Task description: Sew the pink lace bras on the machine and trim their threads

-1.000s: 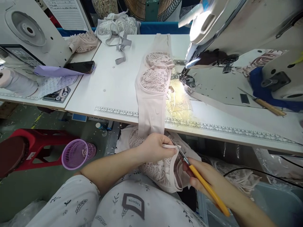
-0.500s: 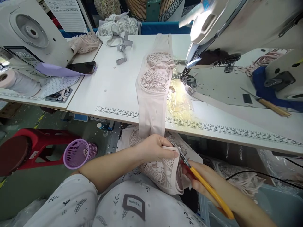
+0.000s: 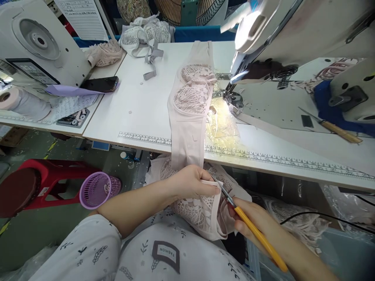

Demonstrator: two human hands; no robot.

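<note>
My left hand [image 3: 195, 182] is closed on the edge of a pale pink lace bra [image 3: 191, 214] above my lap, thumb on top. My right hand [image 3: 250, 214] is wrapped round a pair of scissors with long orange-yellow handles [image 3: 259, 236]. Their metal blades point up and left, beside the strip of fabric at my left thumb; whether they touch it I cannot tell. Another pale pink bra [image 3: 193, 97] lies lengthwise on the white table, its lower end hanging over the front edge behind my left hand.
A lit sewing machine [image 3: 249, 50] stands at the right, with a wooden-handled awl [image 3: 341, 130] on its bed. Grey straps [image 3: 152, 58] and a phone [image 3: 101, 84] lie on the table. Below left are a purple basket [image 3: 95, 191] and a red stool [image 3: 55, 183].
The scissors and my right hand have shifted very slightly. My left hand keeps its hold on the bra, almost unmoved.
</note>
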